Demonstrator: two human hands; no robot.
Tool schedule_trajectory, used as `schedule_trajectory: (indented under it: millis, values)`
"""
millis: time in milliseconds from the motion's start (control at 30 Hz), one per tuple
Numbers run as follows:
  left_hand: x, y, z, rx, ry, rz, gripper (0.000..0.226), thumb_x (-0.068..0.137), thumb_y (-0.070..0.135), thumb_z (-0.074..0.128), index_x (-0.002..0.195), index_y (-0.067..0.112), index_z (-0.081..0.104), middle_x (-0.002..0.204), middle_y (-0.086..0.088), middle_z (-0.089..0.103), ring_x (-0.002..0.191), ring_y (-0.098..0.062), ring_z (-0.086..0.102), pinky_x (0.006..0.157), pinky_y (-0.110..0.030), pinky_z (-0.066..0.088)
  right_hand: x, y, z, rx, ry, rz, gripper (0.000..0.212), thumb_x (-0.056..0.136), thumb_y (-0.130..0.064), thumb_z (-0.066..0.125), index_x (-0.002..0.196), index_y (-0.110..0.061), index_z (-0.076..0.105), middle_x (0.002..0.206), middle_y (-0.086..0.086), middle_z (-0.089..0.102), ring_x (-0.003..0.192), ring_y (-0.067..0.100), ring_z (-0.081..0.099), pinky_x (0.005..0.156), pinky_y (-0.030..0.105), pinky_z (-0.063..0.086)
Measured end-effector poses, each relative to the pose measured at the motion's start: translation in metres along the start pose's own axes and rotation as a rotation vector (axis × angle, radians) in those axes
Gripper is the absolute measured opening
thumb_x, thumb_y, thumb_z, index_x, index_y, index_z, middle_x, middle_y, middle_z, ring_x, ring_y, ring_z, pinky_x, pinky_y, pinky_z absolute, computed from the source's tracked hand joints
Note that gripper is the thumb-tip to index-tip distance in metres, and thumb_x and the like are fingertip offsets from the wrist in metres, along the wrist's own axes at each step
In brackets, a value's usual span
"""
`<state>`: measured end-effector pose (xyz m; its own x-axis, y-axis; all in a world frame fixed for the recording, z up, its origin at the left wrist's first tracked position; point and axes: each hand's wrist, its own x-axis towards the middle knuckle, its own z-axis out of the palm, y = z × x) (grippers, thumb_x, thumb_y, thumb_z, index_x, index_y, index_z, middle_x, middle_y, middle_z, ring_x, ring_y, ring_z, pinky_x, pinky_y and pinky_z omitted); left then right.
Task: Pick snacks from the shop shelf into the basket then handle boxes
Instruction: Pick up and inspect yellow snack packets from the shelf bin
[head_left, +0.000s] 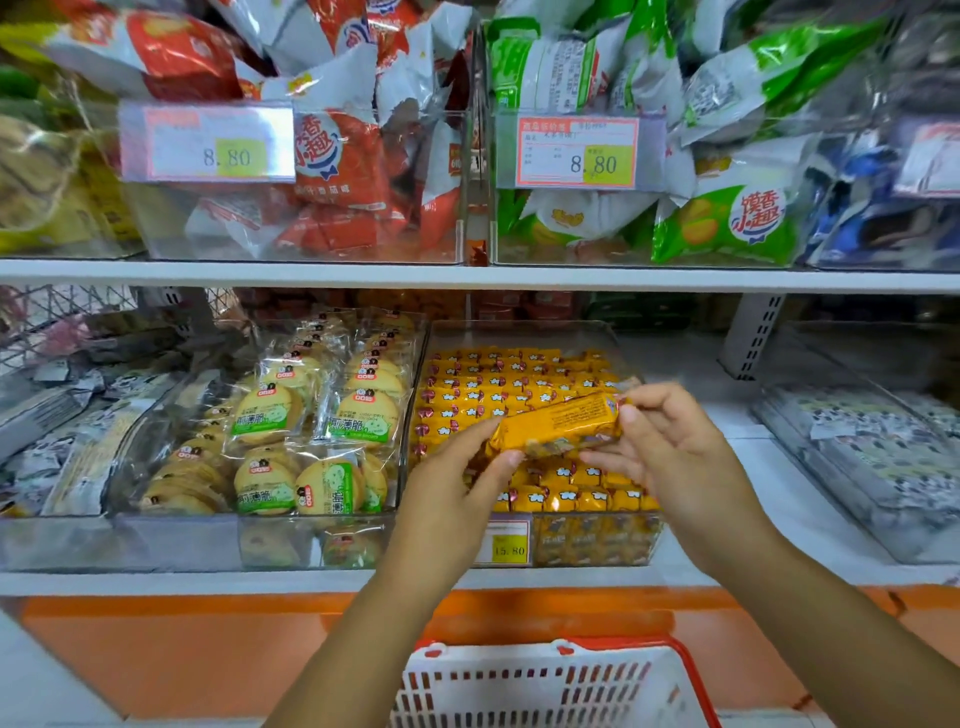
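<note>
Upper shelf board (467, 275) caps reach mid-frame; clear bin (524, 335) walls flank yellow packs (519, 384); bare shelf strip (685, 364) centre-right; basket (519, 686) open, bottom centre.

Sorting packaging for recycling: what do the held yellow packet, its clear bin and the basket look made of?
Yellow packet: thin glossy film, probably plastic or foil laminate; glints and crinkles. Clear bin: rigid transparent plastic, perhaps acrylic; contents show through. Basket: moulded white plastic, slotted walls, red rim.
</note>
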<state>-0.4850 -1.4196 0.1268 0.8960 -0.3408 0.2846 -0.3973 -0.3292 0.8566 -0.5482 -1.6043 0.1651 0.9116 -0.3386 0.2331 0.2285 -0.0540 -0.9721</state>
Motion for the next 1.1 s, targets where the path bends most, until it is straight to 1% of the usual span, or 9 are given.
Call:
schedule_trajectory:
  millis: [67,167,267,367,600,733,867,1000,1100]
  values:
    - [-0.005,-0.001,-0.001,-0.053,0.028,-0.003,0.050,0.087,0.053,0.055,0.135,0.040,0.056,0.123,0.017,0.066,0.112,-0.002,0.061,0.095,-0.033,0.053,-0.004,-0.001,-0.001,0.058,-0.008,0.093,0.008,0.102,-0.013,0.048,0.103,-0.014,0.056,0.100,0.009,0.075,0.088,0.030,0.075,0.082,0.044,0.058]
    - [-0.008,0.002,-0.006,-0.135,0.038,-0.015,0.037,0.091,0.036,0.064,0.124,0.051,0.056,0.116,0.017,0.068,0.099,-0.001,0.066,0.077,-0.027,0.058,-0.008,-0.003,0.000,0.134,-0.039,0.217,0.010,0.095,-0.018,0.057,0.104,-0.013,0.056,0.101,0.015,0.075,0.086,0.037,0.074,0.080,0.045,0.056]
    - [-0.008,0.007,-0.010,-0.323,-0.020,-0.088,0.042,0.090,0.019,0.069,0.124,0.041,0.058,0.118,0.007,0.069,0.090,-0.010,0.072,0.062,-0.023,0.056,-0.010,0.000,0.002,0.113,-0.048,0.204,0.022,0.088,-0.014,0.064,0.106,-0.008,0.053,0.098,0.017,0.075,0.086,0.035,0.074,0.077,0.039,0.060]
    - [-0.007,0.007,-0.012,-0.469,0.009,-0.163,0.031,0.089,0.012,0.069,0.116,0.026,0.064,0.108,0.000,0.074,0.087,-0.016,0.074,0.064,-0.026,0.058,-0.009,0.004,0.000,0.163,-0.076,0.215,0.019,0.087,-0.006,0.064,0.103,-0.005,0.053,0.099,0.019,0.075,0.089,0.035,0.074,0.075,0.032,0.062]
    - [0.001,-0.005,-0.015,-0.709,-0.003,-0.239,0.026,0.087,0.008,0.063,0.112,0.012,0.072,0.105,-0.008,0.075,0.092,-0.023,0.073,0.072,-0.028,0.060,-0.002,0.010,-0.008,0.258,-0.165,0.242,0.027,0.078,-0.011,0.062,0.103,-0.002,0.057,0.106,0.022,0.073,0.097,0.038,0.072,0.082,0.036,0.061]
    - [0.002,-0.010,-0.017,-0.699,-0.084,-0.225,0.035,0.087,0.013,0.061,0.122,0.015,0.066,0.111,-0.006,0.075,0.102,-0.025,0.072,0.080,-0.029,0.060,0.003,0.013,-0.009,0.276,-0.163,0.260,0.031,0.075,-0.014,0.066,0.103,-0.003,0.058,0.106,0.023,0.072,0.096,0.038,0.072,0.079,0.033,0.061]
    - [0.003,-0.013,-0.021,-0.615,-0.175,-0.184,0.045,0.087,0.010,0.061,0.130,0.024,0.059,0.110,-0.005,0.075,0.106,-0.020,0.070,0.091,-0.029,0.057,0.005,0.011,-0.014,0.305,-0.224,0.286,0.056,0.066,-0.020,0.072,0.118,-0.005,0.055,0.113,0.020,0.071,0.103,0.037,0.070,0.083,0.032,0.060]
    - [0.003,-0.009,-0.020,-0.544,-0.024,-0.203,0.028,0.098,0.008,0.053,0.121,0.017,0.067,0.097,-0.006,0.077,0.093,-0.019,0.074,0.074,-0.026,0.059,0.005,0.011,-0.012,0.248,-0.206,0.264,0.053,0.070,-0.020,0.074,0.118,-0.007,0.057,0.110,0.020,0.072,0.100,0.035,0.072,0.077,0.030,0.060]
    - [0.002,-0.004,-0.016,-0.507,0.037,-0.215,0.020,0.099,0.014,0.054,0.102,0.019,0.073,0.099,-0.001,0.077,0.091,-0.018,0.074,0.081,-0.032,0.057,0.005,0.013,-0.012,0.226,-0.178,0.238,0.049,0.061,-0.028,0.082,0.098,-0.006,0.060,0.098,0.017,0.073,0.095,0.036,0.073,0.072,0.030,0.061]
